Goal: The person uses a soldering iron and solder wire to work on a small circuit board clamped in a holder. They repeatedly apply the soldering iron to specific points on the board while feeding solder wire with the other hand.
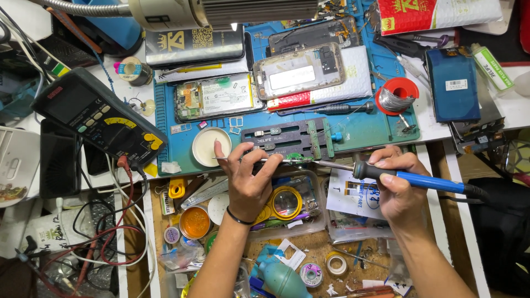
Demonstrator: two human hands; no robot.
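Nearest, below the blue mat (364,129), an open drawer (309,248) holds a teal rubber bulb (281,278), tape rolls and a round amber tin (194,222). At the mat's near edge the left hand (248,179) pinches thin metal tweezers (243,159) over a small green board (295,158) clamped in a dark slotted holder (290,140). The right hand (398,185) is closed round the blue-handled soldering iron (408,176), its tip almost at the board. The hot tip sits close to the left fingers; a slip could likely burn them or bridge pads. Farther up the mat lie an opened phone (221,96), a silvery phone frame (301,70) and a red solder spool (398,95). Left of the mat rests a black multimeter (99,118).
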